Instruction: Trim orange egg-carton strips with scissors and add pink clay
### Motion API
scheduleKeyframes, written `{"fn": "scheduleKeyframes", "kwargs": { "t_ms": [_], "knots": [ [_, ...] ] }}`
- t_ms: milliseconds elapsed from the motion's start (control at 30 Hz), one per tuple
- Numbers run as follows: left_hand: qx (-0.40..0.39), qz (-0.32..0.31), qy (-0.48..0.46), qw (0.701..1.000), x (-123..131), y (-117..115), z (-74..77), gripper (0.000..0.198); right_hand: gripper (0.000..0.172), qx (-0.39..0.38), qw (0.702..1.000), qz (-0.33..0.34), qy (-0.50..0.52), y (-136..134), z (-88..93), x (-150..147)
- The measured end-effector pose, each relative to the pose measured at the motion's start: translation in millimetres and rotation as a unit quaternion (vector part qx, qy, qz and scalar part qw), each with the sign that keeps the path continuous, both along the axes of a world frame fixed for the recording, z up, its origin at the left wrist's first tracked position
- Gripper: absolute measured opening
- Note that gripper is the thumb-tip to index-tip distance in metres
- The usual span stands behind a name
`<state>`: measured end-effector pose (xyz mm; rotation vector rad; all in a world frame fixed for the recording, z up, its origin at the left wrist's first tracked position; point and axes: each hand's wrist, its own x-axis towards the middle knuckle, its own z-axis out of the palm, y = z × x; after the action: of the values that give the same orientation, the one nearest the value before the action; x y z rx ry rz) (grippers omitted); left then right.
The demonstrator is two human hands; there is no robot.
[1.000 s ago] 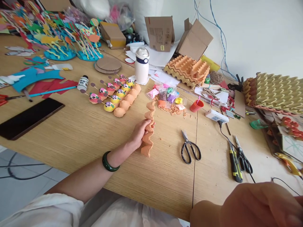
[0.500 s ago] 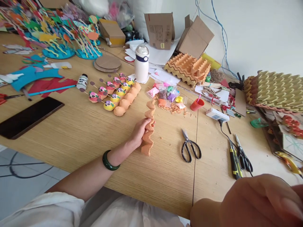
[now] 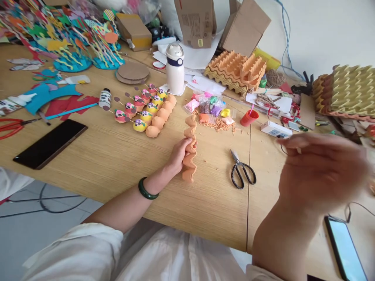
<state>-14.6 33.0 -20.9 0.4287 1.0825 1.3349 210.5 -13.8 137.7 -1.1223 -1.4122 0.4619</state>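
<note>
In the head view my left hand (image 3: 178, 157) grips an orange egg-carton strip (image 3: 189, 168) around its middle, thumb on the near side. The strip stands on its long edge, its wavy cut side facing right. My right hand (image 3: 322, 168) is raised over the right side of the table, smeared by motion; whether its fingers hold anything is unclear. Between the two hands lie black-handled scissors (image 3: 242, 171). Beyond my left hand rest rows of egg-carton cups, the pink row (image 3: 130, 109) and yellow row (image 3: 145, 116) decorated, the orange row (image 3: 158, 122) plain.
Small bags of coloured clay (image 3: 208, 107) lie among orange scraps, beside a red cup (image 3: 249, 117). Behind stand a white bottle (image 3: 175, 74) and stacked egg trays (image 3: 234, 70). A dark phone (image 3: 51, 143) lies left, a lit phone (image 3: 345, 249) lower right. A power strip (image 3: 275, 128) sits right.
My right hand has risen from the lower right corner, up and away over the table. My left hand keeps its hold on the strip. The view has shifted slightly.
</note>
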Motion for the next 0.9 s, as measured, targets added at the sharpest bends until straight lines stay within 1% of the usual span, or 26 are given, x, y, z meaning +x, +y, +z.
{"fn": "scheduleKeyframes", "kwargs": {
  "t_ms": [33,67,100,133,167,233,300,333,400,467,500,633,700,767,800,867,900],
  "knots": [
    [0.001,-0.001,0.003,1.0,-0.3,0.0,0.5,0.033,0.023,-0.039,0.999,0.0,0.023,1.4,-10.9,4.4],
    [0.001,-0.003,0.006,1.0,-0.6,-0.2,0.8,0.034,0.018,-0.108,0.994,0.004,-0.007,1.7,-24.7,10.0],
    [0.002,-0.007,0.008,1.0,-0.8,-0.6,0.9,0.035,0.015,-0.195,0.977,0.006,-0.085,0.6,-41.0,16.4],
    [0.004,-0.012,0.009,1.0,-0.9,-1.1,0.9,0.035,0.018,-0.249,0.958,-0.014,-0.145,-2.0,-58.9,23.0],
    [0.009,-0.02,0.007,1.0,-0.8,-1.8,0.7,0.036,0.022,-0.26,0.945,-0.045,-0.193,-5.9,-77.2,29.4],
    [0.021,-0.033,-0.001,0.999,-0.1,-3.5,0.5,0.036,0.031,-0.258,0.916,-0.081,-0.297,-15.6,-110.3,39.9],
    [0.025,-0.04,-0.009,0.999,1.0,-5.4,1.0,0.036,0.034,-0.252,0.898,-0.074,-0.354,-24.4,-132.9,46.2],
    [0.022,-0.041,-0.014,0.999,1.5,-6.2,1.8,0.037,0.034,-0.244,0.895,-0.077,-0.366,-27.6,-139.2,48.1],
    [0.016,-0.041,-0.02,0.999,2.4,-7.5,4.0,0.041,0.033,-0.209,0.89,-0.1,-0.392,-30.9,-143.7,51.4],
    [0.023,-0.046,-0.023,0.998,2.9,-8.6,6.4,0.045,0.033,-0.177,0.879,-0.131,-0.423,-31.2,-142.8,55.6],
    [0.031,-0.051,-0.024,0.998,3.0,-9.1,7.3,0.046,0.033,-0.175,0.872,-0.139,-0.435,-30.6,-142.4,57.9],
    [0.051,-0.074,-0.019,0.996,3.2,-11.4,8.8,0.045,0.046,-0.255,0.855,-0.111,-0.438,-27.6,-146.7,63.1],
    [0.059,-0.08,-0.012,0.995,3.4,-12.4,8.6,0.043,0.051,-0.283,0.855,-0.098,-0.423,-24.8,-147.9,62.1],
    [0.062,-0.079,-0.008,0.995,3.4,-12.8,8.8,0.042,0.051,-0.305,0.876,-0.104,-0.36,-19.5,-144.4,60.1],
    [0.06,-0.076,-0.008,0.995,3.4,-12.7,9.2,0.042,0.05,-0.319,0.894,-0.109,-0.296,-15.9,-140.8,58.9],
    [0.047,-0.07,-0.006,0.996,3.4,-12.6,10.2,0.041,0.049,-0.349,0.927,-0.092,-0.102,-7.5,-131.3,54.9],
    [0.042,-0.068,-0.002,0.997,3.3,-12.7,10.8,0.04,0.049,-0.357,0.932,-0.062,0.009,-3.5,-126.4,51.4]
  ]
}}
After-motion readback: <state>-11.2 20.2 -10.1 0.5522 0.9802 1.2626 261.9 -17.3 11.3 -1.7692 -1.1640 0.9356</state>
